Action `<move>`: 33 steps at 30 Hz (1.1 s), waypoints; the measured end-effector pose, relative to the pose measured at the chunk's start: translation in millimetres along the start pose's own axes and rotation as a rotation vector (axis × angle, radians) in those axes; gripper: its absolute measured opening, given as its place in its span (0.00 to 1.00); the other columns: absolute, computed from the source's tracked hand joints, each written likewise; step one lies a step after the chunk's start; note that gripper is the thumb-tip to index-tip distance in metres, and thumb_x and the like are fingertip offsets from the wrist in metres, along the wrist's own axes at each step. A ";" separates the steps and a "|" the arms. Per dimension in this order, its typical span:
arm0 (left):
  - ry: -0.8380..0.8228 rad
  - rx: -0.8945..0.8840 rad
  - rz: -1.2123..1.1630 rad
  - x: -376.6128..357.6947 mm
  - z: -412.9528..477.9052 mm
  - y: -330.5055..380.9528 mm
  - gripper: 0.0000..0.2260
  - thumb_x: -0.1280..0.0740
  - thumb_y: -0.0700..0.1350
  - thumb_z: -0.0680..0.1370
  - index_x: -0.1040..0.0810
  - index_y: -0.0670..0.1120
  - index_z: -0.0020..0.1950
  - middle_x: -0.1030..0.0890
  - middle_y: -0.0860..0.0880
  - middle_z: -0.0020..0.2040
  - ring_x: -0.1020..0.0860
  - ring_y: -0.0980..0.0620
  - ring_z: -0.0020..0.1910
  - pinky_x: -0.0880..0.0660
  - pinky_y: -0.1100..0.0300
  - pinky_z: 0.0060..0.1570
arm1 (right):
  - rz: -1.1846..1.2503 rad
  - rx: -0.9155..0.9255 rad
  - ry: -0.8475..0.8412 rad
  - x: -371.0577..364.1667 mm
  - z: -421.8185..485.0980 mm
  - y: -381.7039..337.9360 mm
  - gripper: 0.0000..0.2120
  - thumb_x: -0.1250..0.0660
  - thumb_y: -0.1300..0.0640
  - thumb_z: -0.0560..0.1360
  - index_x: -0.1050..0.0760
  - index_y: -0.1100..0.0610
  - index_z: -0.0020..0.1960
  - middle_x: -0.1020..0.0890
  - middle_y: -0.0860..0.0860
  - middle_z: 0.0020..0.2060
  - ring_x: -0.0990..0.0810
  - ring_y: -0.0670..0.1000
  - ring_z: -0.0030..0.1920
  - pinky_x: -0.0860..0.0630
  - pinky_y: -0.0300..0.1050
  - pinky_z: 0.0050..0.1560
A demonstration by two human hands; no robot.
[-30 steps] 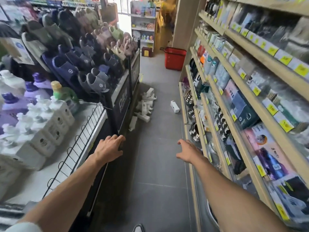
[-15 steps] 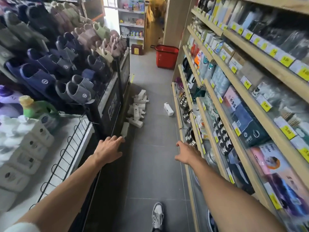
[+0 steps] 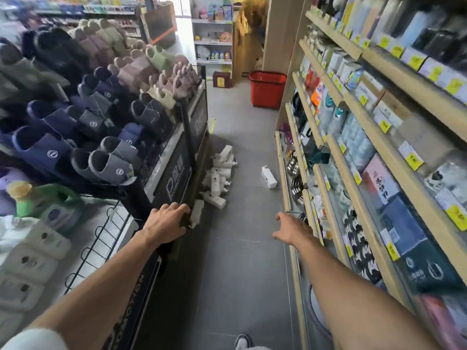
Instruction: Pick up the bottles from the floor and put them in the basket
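Observation:
Several white pump bottles [image 3: 217,178] lie in a heap on the grey floor against the foot of the slipper rack. One more white bottle [image 3: 269,177] lies alone near the right shelf. A red basket [image 3: 267,90] stands on the floor far down the aisle by the right shelf. My left hand [image 3: 165,224] reaches forward beside the rack's corner, fingers apart, holding nothing. My right hand [image 3: 290,229] stretches out next to the low shelf edge, also holding nothing. Both hands are well short of the bottles.
A slipper rack [image 3: 106,117] and a wire-edged display of white bottles [image 3: 32,248] line the left side. Wooden shelves of packaged goods [image 3: 366,152] run along the right. The narrow grey floor [image 3: 242,286] runs between them. My shoe [image 3: 243,342] shows at the bottom.
I have walked forward down the aisle; the bottles and the basket appear closer. Both hands stay held out in front, holding nothing.

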State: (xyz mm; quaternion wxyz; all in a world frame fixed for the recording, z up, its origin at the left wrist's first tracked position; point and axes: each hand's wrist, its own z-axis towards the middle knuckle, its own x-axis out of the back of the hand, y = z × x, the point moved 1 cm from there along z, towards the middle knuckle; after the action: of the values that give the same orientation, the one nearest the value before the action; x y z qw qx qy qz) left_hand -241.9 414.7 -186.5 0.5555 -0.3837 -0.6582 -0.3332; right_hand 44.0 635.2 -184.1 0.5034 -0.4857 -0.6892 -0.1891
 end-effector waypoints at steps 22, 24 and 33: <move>-0.056 0.022 -0.028 21.1 245.9 -87.4 0.27 0.30 0.56 0.74 0.35 0.58 0.71 0.27 0.51 0.64 0.28 0.47 0.63 0.30 0.46 0.60 | -0.021 0.000 -0.073 84.9 233.2 -98.2 0.25 0.30 0.52 0.74 0.32 0.48 0.70 0.22 0.52 0.64 0.22 0.56 0.60 0.25 0.50 0.58; -0.035 0.012 -0.030 24.5 269.5 -98.1 0.27 0.30 0.56 0.74 0.35 0.58 0.71 0.27 0.51 0.64 0.28 0.47 0.63 0.30 0.46 0.60 | -0.016 0.007 -0.062 91.4 254.9 -110.5 0.25 0.30 0.52 0.75 0.31 0.49 0.70 0.23 0.52 0.66 0.23 0.56 0.62 0.25 0.49 0.59; -0.098 0.025 -0.078 11.9 361.5 -125.2 0.28 0.30 0.57 0.74 0.35 0.59 0.72 0.27 0.51 0.65 0.28 0.47 0.64 0.31 0.45 0.62 | -0.042 0.014 -0.114 104.1 353.5 -141.4 0.26 0.32 0.51 0.75 0.32 0.47 0.72 0.24 0.52 0.67 0.23 0.57 0.63 0.28 0.49 0.55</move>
State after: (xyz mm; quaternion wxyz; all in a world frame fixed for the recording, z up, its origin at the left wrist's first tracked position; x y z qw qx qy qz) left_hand -524.5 668.5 -234.4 0.5142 -0.3666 -0.7030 -0.3270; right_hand -260.2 885.5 -209.6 0.4625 -0.4776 -0.7281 -0.1669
